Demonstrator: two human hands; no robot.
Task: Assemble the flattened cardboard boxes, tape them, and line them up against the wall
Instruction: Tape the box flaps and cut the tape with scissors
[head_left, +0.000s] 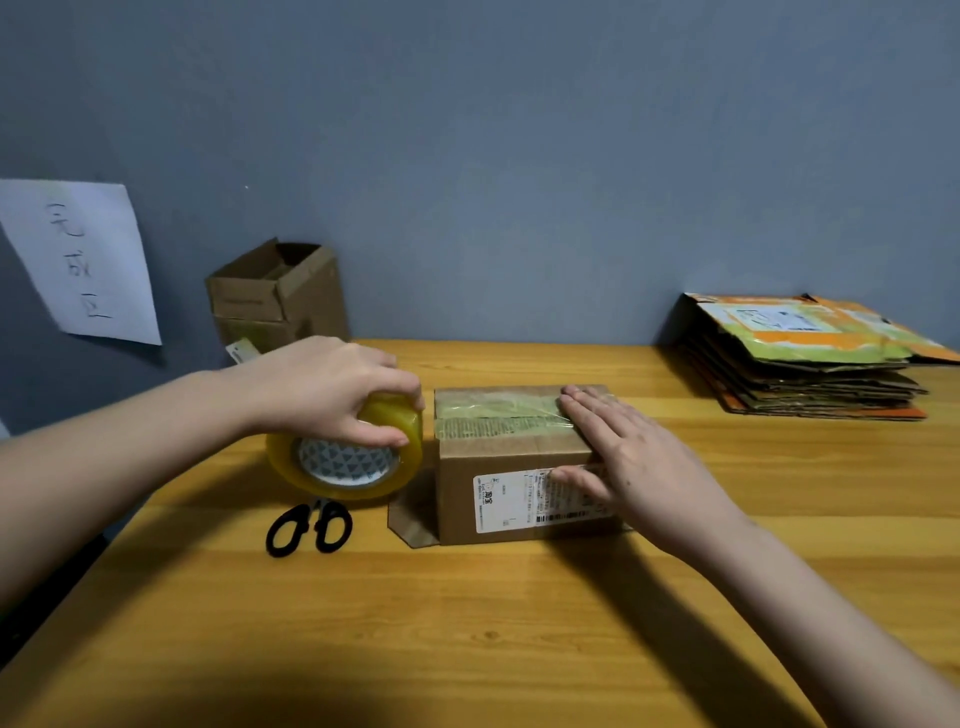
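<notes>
Two hands work at one box (514, 462), which stands on the table (519, 623) and is my landmark. In the head view, the only one, the right hand (631, 457) lies flat on the right end of the box top, fingers straight and together, pressing the tape strip (498, 413) down. Just left of the box the left hand (332, 389) curls its grip round the tape roll (345, 449); the strip seems to run from the roll over the top edge.

Scissors (309, 527) lie in front of the roll, left of the box. Behind and left of the box an open box (278, 293) stands at the wall (519, 156); far right of it is the flat stack (800, 356).

Risks, as I judge: pulling the roll sideways may drag the light box or wrinkle the strip if the flat hand slips. A flap sticks out at the bottom left of the box, so it may sit uneven. To cut, one hand must let go, and the tape may spring back.
</notes>
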